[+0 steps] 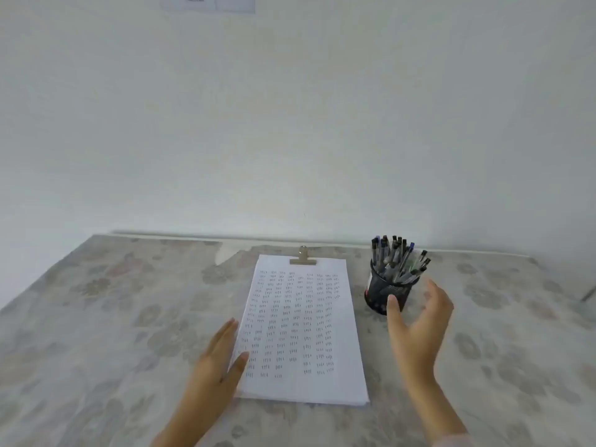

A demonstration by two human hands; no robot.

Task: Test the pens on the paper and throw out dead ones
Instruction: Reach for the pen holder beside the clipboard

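A white sheet of paper [303,330] lies in the middle of the table under a metal clip [303,258]; rows of small pen marks cover most of it. A black mesh cup [388,293] stands to its right, packed with several pens [398,258], caps up. My left hand [219,362] lies flat with straight fingers on the paper's left edge. My right hand [419,324] hovers just in front of the cup, fingers spread and relaxed, holding nothing.
The table [113,317] wears a pale flowered cloth and backs onto a white wall [290,124]. A thin dark object [588,295] shows at the right edge. No bin is in view.
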